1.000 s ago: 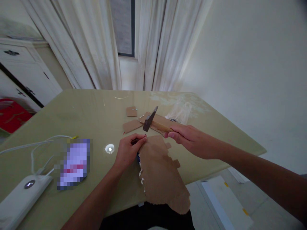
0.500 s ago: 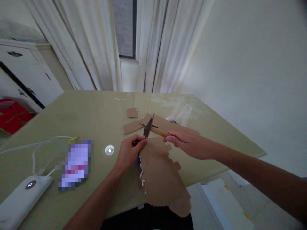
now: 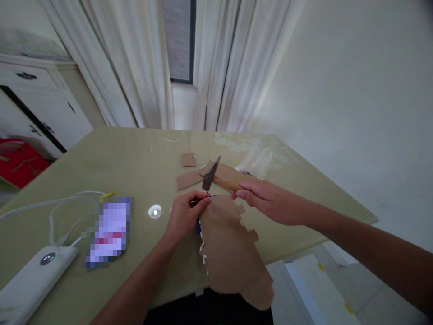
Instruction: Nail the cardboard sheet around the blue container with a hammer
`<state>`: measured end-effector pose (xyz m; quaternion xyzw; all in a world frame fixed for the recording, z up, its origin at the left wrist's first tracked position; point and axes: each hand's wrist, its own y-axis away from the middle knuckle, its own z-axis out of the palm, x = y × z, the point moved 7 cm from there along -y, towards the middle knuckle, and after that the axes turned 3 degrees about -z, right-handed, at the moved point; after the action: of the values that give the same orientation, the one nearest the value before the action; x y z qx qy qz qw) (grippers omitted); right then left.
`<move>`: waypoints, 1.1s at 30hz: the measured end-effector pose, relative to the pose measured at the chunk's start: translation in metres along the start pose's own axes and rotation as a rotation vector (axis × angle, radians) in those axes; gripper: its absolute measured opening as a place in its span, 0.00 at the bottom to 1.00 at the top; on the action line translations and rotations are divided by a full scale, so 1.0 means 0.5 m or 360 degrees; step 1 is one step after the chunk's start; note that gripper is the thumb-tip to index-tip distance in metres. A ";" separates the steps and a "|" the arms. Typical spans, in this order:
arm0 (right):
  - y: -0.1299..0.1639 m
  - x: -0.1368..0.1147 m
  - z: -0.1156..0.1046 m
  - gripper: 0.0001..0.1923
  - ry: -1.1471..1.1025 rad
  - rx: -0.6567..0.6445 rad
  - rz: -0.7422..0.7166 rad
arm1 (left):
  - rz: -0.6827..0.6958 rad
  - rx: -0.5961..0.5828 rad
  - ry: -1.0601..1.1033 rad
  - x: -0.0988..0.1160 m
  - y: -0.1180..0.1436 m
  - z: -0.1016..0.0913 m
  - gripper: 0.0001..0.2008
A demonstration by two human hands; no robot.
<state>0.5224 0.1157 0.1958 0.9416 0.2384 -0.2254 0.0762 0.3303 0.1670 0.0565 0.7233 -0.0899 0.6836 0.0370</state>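
My right hand [image 3: 262, 195] is closed around the wooden handle of a hammer [image 3: 227, 183]. Its dark metal head hangs just above my left fingertips, a small gap apart from them. My left hand [image 3: 187, 214] is closed, thumb and forefinger pinching a thin, nail-like piece [image 3: 207, 194] by the top left corner of a torn cardboard sheet [image 3: 233, 248]. The piece is too small to make out fully. That sheet overhangs the table's front edge, and along its left side run white lumpy bits. Something dark blue [image 3: 198, 225] shows partly under its left edge.
Beyond the hammer lie a small cardboard square [image 3: 188, 159], a cardboard strip [image 3: 189, 179] and a clear plastic bag [image 3: 259, 160]. Left on the table [image 3: 128, 153] are a blurred phone [image 3: 113, 230], a white power bank [image 3: 40, 280] with cables, and a shiny round disc [image 3: 154, 211].
The hammer head has lifted slightly off my left fingertips, where it was touching or nearly so. My left hand keeps its pinch. The whole view has shifted a little.
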 end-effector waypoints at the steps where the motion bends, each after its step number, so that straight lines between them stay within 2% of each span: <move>1: 0.000 0.000 -0.001 0.23 -0.0006 0.0013 0.0002 | 0.0004 0.0001 0.0008 0.000 0.000 0.000 0.11; 7: -0.002 0.007 0.011 0.21 -0.0020 -0.0067 0.0038 | -0.0047 0.0012 -0.0017 -0.006 -0.001 0.000 0.10; 12: -0.001 0.007 0.006 0.22 -0.0045 -0.0026 0.0055 | -0.0032 0.0001 0.0042 -0.004 -0.001 0.001 0.11; 18: 0.001 0.011 0.016 0.22 -0.0039 -0.0141 0.0118 | -0.0042 0.0003 -0.0096 0.000 -0.002 -0.003 0.12; 23: -0.002 0.009 0.007 0.22 -0.0040 -0.0071 0.0100 | -0.0023 -0.0004 -0.0039 0.006 -0.002 -0.003 0.11; 28: -0.007 0.012 0.015 0.21 -0.0053 -0.0131 0.0112 | -0.0045 0.0005 -0.0009 0.002 -0.002 -0.003 0.10; 33: -0.008 0.011 0.001 0.21 -0.0051 -0.0022 0.0099 | -0.0039 0.0006 0.0032 -0.001 -0.001 -0.004 0.11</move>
<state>0.5248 0.1212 0.1929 0.9442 0.2095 -0.2364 0.0934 0.3285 0.1678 0.0561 0.7175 -0.0793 0.6905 0.0449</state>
